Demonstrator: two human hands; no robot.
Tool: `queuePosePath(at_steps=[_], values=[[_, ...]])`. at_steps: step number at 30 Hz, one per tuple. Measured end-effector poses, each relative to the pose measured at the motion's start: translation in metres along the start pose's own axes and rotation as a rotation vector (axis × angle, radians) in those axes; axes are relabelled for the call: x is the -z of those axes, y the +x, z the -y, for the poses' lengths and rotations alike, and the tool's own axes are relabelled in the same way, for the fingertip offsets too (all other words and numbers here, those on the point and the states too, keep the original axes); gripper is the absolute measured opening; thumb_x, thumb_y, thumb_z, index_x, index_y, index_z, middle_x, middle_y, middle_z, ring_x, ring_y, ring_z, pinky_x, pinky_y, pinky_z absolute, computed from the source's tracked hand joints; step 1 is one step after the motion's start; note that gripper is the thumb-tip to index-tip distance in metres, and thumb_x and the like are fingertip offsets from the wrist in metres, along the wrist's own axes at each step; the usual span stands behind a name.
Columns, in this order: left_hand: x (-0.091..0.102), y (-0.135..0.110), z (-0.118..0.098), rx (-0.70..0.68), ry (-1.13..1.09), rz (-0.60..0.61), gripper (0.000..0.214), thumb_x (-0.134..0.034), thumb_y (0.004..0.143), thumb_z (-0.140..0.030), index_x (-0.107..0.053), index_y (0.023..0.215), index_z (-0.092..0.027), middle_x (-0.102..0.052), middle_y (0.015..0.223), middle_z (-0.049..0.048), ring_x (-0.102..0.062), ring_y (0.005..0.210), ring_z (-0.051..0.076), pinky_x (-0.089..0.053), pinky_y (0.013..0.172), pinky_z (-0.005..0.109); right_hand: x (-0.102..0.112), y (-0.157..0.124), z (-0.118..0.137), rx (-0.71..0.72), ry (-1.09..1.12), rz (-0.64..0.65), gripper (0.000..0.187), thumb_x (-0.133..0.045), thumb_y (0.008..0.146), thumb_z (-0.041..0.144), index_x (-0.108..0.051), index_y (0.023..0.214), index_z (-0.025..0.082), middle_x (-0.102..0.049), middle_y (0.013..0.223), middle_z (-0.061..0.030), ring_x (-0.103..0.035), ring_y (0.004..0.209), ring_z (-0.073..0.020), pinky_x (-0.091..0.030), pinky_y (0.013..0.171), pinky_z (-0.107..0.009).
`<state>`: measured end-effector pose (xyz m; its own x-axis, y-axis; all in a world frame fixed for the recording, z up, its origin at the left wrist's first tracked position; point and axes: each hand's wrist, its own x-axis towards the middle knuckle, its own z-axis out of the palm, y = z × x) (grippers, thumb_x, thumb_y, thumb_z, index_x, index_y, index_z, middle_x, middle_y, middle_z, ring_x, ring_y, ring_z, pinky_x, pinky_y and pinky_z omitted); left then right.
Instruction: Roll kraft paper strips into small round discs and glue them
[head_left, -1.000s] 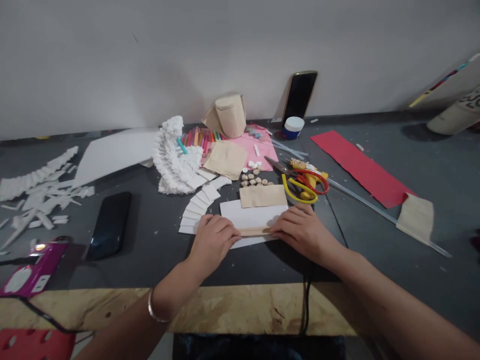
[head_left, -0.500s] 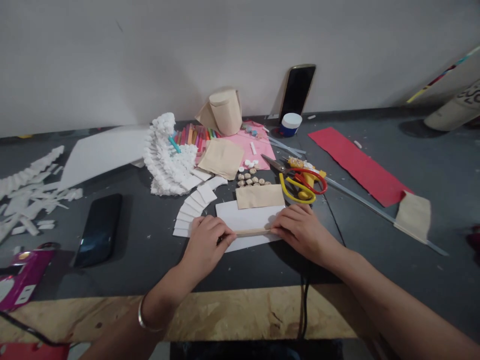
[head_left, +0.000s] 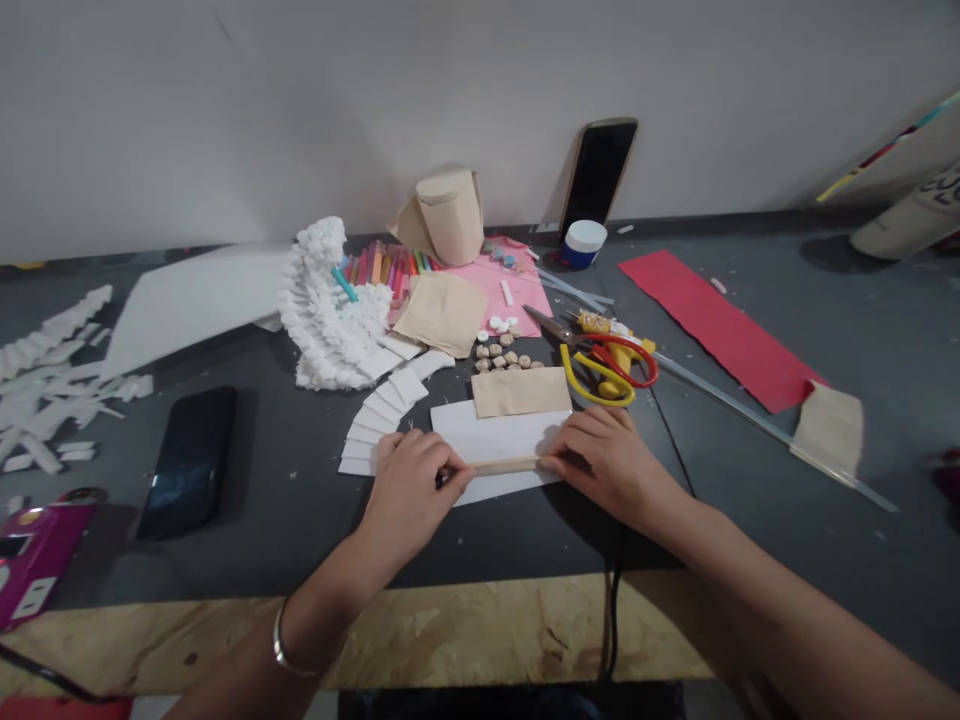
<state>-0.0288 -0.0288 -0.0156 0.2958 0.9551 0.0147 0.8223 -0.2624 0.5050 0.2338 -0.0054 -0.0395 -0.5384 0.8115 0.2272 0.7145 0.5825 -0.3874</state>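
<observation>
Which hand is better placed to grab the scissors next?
Right hand, probably: the scissors lie just beyond its fingers. The left hand is farther off, at the other end of the strip.

We find the strip (head_left: 504, 464) lying on a paper sheet (head_left: 495, 432); scissors (head_left: 607, 368) lie behind it to the right, a phone (head_left: 187, 462) well to the left.

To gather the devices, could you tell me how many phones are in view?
2: a flat phone left of the left hand; a leaning phone against the wall behind the jar.
</observation>
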Motion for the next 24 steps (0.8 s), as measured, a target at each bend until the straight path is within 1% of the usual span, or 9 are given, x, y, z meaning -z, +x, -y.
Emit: queuePosePath(at_steps=[7,13,18,22,24], values=[[0.0004,0.0004,-0.0024,-0.013,0.0,-0.014,0.017,-0.066,0.084,-0.026,-0.063,0.069,-0.021,-0.064,0.073,-0.0036,-0.055,0.075,0.016,-0.028,0.076,0.037,0.001,0.0009,0.0016,-0.025,-0.006,0.002,0.014,-0.066,0.088,0.033,-0.062,0.08,0.022,-0.064,0.081,-0.0018,-0.052,0.08,-0.0197,-0.034,0.077,-0.034],[0.0011,0.0022,-0.0054,0.041,0.001,0.032,0.016,-0.066,0.083,-0.023,-0.061,0.067,-0.02,-0.062,0.073,-0.0047,-0.055,0.077,0.016,-0.027,0.078,0.036,0.0021,0.0017,0.0036,-0.064,-0.031,0.016,0.017,-0.069,0.085,0.031,-0.059,0.076,0.022,-0.063,0.079,-0.0015,-0.052,0.079,-0.0207,-0.034,0.075,-0.034],[0.0,0.0026,-0.0045,0.021,-0.02,0.0,0.018,-0.063,0.084,-0.024,-0.059,0.067,-0.02,-0.063,0.073,-0.0039,-0.056,0.075,0.015,-0.028,0.076,0.035,0.0004,0.0021,0.0023,-0.082,-0.034,0.016,0.018,-0.068,0.085,0.034,-0.058,0.076,0.022,-0.063,0.08,-0.0023,-0.053,0.08,-0.0209,-0.034,0.074,-0.033],[0.0,0.0028,-0.0027,0.034,-0.042,0.011,0.013,-0.062,0.084,-0.024,-0.059,0.072,-0.02,-0.064,0.078,-0.0034,-0.057,0.077,0.016,-0.029,0.078,0.036,-0.0007,0.0023,0.0005,-0.108,-0.007,0.01,0.015,-0.067,0.086,0.034,-0.059,0.081,0.022,-0.064,0.082,-0.0026,-0.056,0.082,-0.0209,-0.035,0.074,-0.033],[0.0001,0.0024,-0.0022,0.019,-0.055,0.019,0.005,-0.061,0.086,-0.023,-0.062,0.081,-0.021,-0.063,0.083,-0.0027,-0.057,0.08,0.017,-0.03,0.079,0.036,-0.0006,0.0025,-0.0013,-0.106,0.026,0.013,0.012,-0.068,0.086,0.032,-0.061,0.084,0.022,-0.064,0.082,-0.0021,-0.057,0.082,-0.0205,-0.035,0.075,-0.033]])
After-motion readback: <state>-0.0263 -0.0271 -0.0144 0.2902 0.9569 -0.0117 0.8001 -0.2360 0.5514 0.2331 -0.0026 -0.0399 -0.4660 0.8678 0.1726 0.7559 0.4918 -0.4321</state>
